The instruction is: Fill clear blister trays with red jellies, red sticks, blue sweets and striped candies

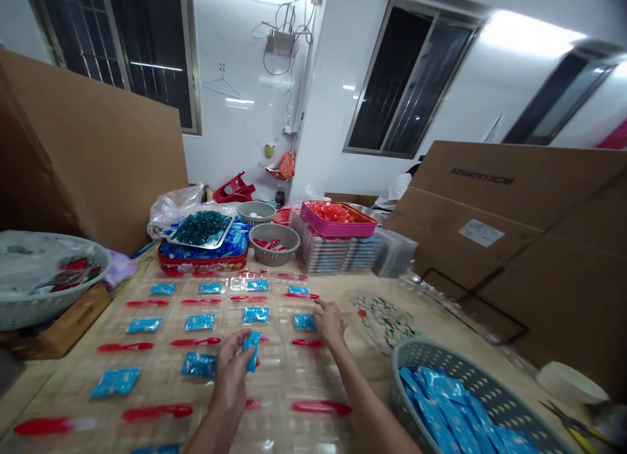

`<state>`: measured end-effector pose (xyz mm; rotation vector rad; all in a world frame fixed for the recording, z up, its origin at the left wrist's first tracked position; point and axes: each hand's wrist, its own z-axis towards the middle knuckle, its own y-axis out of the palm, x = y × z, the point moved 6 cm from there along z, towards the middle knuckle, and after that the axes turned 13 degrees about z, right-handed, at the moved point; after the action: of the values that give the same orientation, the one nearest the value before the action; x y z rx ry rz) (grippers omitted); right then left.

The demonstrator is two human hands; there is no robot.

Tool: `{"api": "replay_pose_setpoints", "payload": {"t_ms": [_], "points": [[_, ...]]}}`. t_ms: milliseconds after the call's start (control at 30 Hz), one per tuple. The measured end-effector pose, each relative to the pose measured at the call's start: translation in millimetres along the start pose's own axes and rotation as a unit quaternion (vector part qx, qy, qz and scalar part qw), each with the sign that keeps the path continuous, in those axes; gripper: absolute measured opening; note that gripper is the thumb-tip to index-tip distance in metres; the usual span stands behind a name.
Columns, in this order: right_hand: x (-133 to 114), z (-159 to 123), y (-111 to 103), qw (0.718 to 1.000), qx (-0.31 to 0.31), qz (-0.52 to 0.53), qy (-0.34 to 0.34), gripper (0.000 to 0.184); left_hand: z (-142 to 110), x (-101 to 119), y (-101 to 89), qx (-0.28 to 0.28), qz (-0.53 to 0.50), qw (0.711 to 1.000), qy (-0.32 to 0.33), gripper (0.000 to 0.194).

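Head-cam view over a bench (44, 382) covered with clear plastic sheets (279, 382), hands well apart. The left hand (230, 375) pinches a blue sachet (252, 351) nearly upright, lifted clear of the sheet. The right hand (332, 323) is open and stretched out toward 12 o'clock, its fingers (321, 308) just beside a blue packet (304, 322), and I can't tell if they're touching it.

Blue packets (200, 365) and red pieces (157, 413) sit in neat alternating rows. My guess is the spacing keeps each one separate and easy to get at. A grey basket (416, 356) full of blue sachets (441, 402) sits at 4 o'clock, probably there because it's right by the right arm. At 1 o'clock, a pink tray (337, 219) of red bits sits on a stack of clear trays (333, 255), likely kept up there out of the rows. A white basket (44, 310) sits at 9 o'clock.
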<state>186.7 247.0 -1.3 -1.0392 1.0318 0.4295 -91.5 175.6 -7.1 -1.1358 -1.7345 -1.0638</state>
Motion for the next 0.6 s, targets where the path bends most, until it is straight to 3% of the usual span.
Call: {"api": "replay_pose_setpoints", "payload": {"t_ms": [67,100,133,200,267,367,433,533,600], "points": [[-15.2,-19.4,10.5,0.998,-0.041,0.037,-0.034,0.034,-4.4,5.8,3.4,-0.031,0.036,0.999,0.015,0.046],[-24.8,-31.5,20.2,0.99,-0.103,0.081,-0.046,0.032,-6.4,7.9,6.6,-0.061,0.056,0.996,0.016,0.046],[-34.9,-45.7,32.1,0.971,-0.188,0.137,-0.048,0.032,-8.2,9.5,10.4,-0.096,0.074,0.992,0.017,0.046],[-54.8,-77.4,52.5,0.905,-0.356,0.232,-0.035,0.033,-10.7,11.4,17.4,-0.169,0.101,0.98,0.021,0.045],[-67.8,-99.1,60.7,0.864,-0.425,0.269,-0.035,0.028,-8.9,11.4,19.4,-0.203,0.126,0.971,0.028,0.044],[-65.7,-102.9,60.7,0.885,-0.375,0.274,-0.038,0.013,3.6,7.8,12.0,-0.16,0.22,0.961,0.042,0.033],[-54.8,-99.5,60.5,0.911,-0.328,0.249,-0.026,0.012,12.7,6.7,6.3,-0.103,0.346,0.929,0.081,0.02],[-43.2,-101.1,53.9,0.955,-0.258,0.14,-0.038,0.017,16.3,6.5,8.5,-0.041,0.548,0.814,0.189,0.016],[-47.4,-110.9,39.1,0.971,-0.215,0.07,-0.072,0.021,12.9,1.2,14.2,-0.036,0.628,0.739,0.24,0.02]]}}
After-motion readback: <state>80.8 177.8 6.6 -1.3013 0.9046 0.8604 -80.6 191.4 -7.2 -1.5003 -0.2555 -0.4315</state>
